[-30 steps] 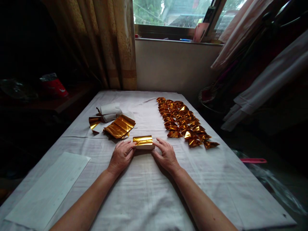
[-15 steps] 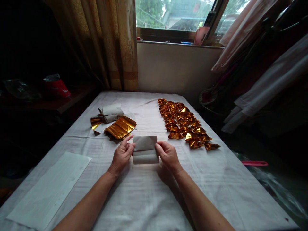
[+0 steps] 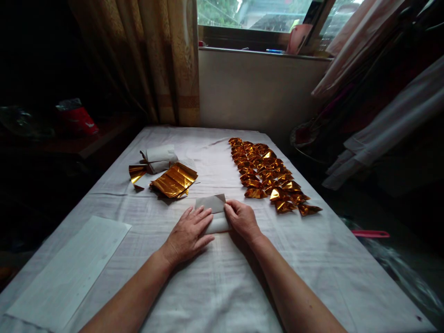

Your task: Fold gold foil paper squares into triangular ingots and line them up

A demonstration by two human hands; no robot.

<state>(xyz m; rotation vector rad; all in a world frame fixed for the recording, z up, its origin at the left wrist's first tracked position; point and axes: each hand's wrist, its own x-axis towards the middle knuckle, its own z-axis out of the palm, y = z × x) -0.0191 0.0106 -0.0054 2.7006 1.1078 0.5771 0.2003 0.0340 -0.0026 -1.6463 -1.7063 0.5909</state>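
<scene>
The tabletop [image 3: 215, 277] carries the sheet [image 3: 212, 203] at its middle. The left hand [image 3: 189, 233] lies flat, fingers spread, pressing it; the right hand [image 3: 243, 219] pinches its right edge. Uneven pressure could skew the crease. Most of the sheet's near part is hidden under the hands.

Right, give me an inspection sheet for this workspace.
Surface: table covered with white cloth.
Job's things: folded paper, grey side up, lying on the cloth; stack of gold sheets; rows of folded gold pieces.
Clutter: white paper roll; white sheet at the near left corner.
Hands: left hand flat, pressing on the paper; right hand pinching its right edge.
Cables: nothing seen.
Surroundings: curtain, window, hanging clothes.
</scene>
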